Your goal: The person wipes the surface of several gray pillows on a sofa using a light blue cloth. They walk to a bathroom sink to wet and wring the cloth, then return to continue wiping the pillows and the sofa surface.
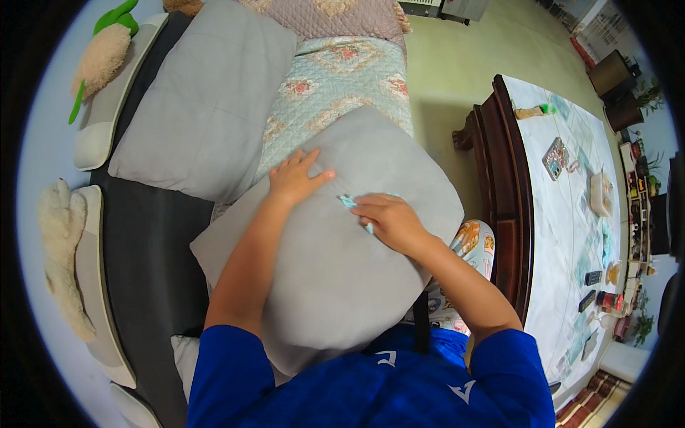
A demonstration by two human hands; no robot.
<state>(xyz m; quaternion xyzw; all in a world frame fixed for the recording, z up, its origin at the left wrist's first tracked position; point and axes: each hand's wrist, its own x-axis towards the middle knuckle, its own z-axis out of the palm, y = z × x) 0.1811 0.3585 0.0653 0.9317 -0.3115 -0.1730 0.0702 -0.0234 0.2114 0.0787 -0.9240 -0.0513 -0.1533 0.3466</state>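
Observation:
A grey pillow (332,278) lies across my lap, one corner pointing away from me. My left hand (297,178) rests flat on its upper left part with the fingers spread. On the middle of the pillow, my right hand (389,220) presses down on a light blue cloth (348,201). Only small parts of the cloth show past the fingers and below the palm; the rest is hidden.
A second grey pillow (214,101) lies ahead on the left, beside a floral quilted cover (342,80). Plush toys (64,251) rest along the left side. On my right stands a dark wooden table with a marble-patterned top (551,224), holding a phone (555,158), a brush (530,112) and remote controls (587,300).

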